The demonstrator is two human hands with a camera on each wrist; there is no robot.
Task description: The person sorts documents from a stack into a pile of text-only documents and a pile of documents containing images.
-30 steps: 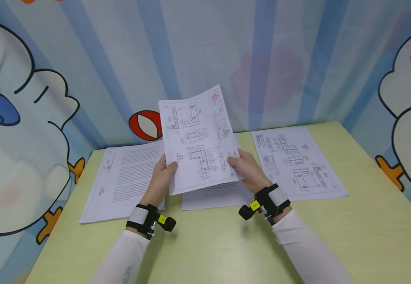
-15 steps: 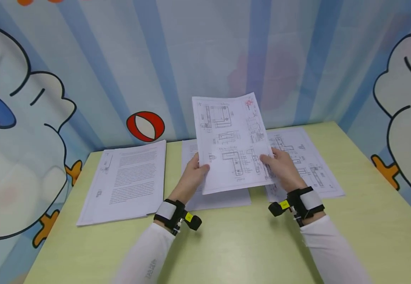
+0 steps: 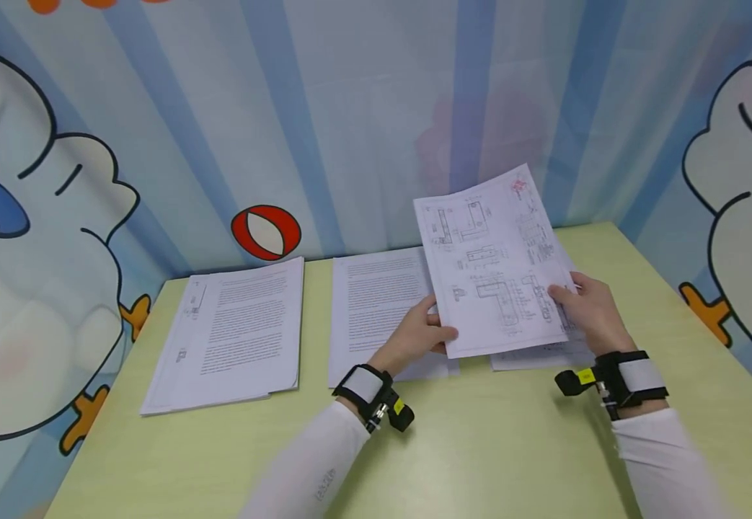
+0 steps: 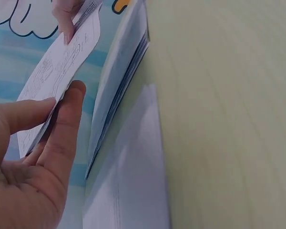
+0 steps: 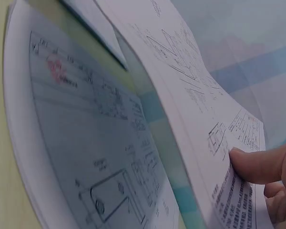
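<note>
A sheet of paper with technical drawings and a red stamp [image 3: 499, 267] is held up, tilted, above the right-hand stack of drawings [image 3: 538, 357]. My left hand [image 3: 414, 333] pinches its lower left edge; in the left wrist view, thumb and fingers [image 4: 64, 129] lie on opposite faces of it. On the other side, my right hand [image 3: 593, 310] grips the lower right edge, thumb on top. Below the sheet, the right wrist view shows the stack's top drawing [image 5: 100, 124], also red-stamped. Whether one sheet or more is held, I cannot tell.
A middle stack of text pages [image 3: 382, 303] lies beside the left hand, partly under it. Farther left is another stack of printed pages [image 3: 239, 331]. All rest on the pale green table [image 3: 479, 447], with a cartoon-printed curtain [image 3: 376, 130] behind.
Both hands have carried the held drawing sheet rightward, from over the middle stack to over the right stack. The middle stack's text is now uncovered.
</note>
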